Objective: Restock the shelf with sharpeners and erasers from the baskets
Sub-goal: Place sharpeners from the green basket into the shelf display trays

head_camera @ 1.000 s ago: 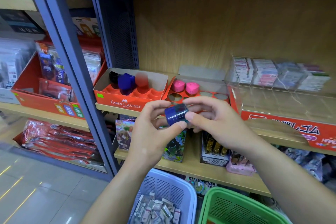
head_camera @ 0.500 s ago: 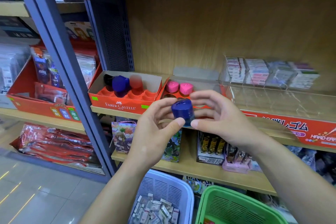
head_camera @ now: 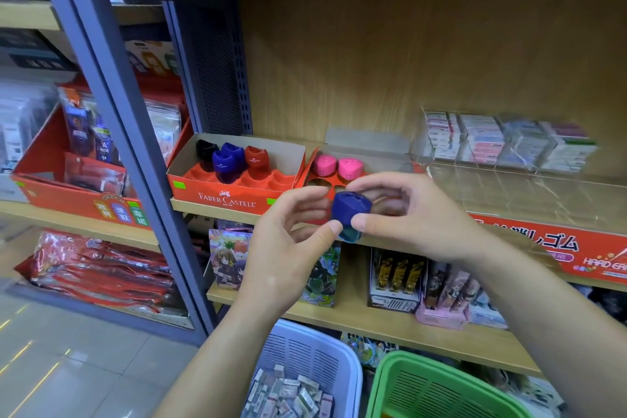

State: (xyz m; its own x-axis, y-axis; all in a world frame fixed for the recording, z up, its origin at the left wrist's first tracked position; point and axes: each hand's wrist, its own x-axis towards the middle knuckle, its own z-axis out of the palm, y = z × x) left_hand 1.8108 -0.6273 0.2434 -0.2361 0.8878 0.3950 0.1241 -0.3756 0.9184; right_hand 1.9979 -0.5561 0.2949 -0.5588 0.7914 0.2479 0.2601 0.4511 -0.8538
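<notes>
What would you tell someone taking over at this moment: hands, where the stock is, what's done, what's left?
Left hand and right hand both pinch one blue sharpener in front of the shelf.
Faber-Castell tray holds four sharpeners, with free slots in front; the next tray holds two pink ones.
White basket has erasers; green basket contents mostly out of view.
Left: seat this sharpener, then shelve the erasers.

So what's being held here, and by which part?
A blue sharpener, pinched between both hands: left hand on its left side, right hand on its right side.
</notes>
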